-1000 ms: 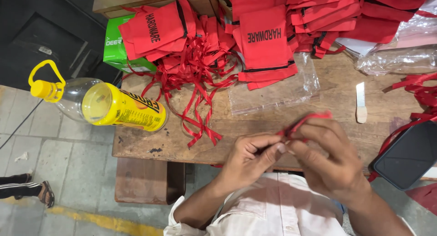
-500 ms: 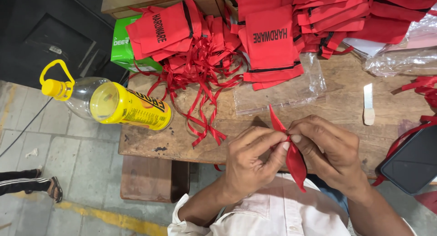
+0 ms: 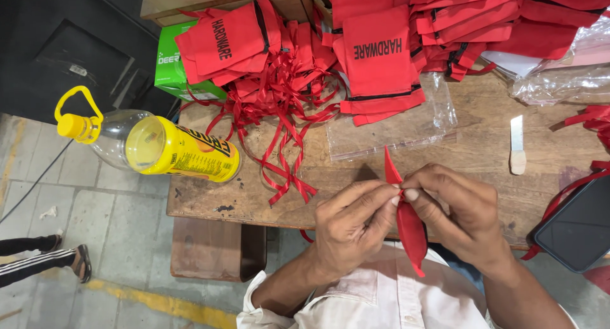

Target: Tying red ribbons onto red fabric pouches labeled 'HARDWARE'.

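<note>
Bare wooden table (image 3: pixel 470 145) edge just beyond the hands, left hand (image 3: pixel 346 230) and right hand (image 3: pixel 460 218) knuckles up, fingertips of both pinching a red fabric strip (image 3: pixel 410 230)

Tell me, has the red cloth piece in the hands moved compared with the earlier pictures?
Yes. The red cloth piece was a thin strip over the wooden table; now it hangs lower, past the table's near edge, between both hands.
</note>
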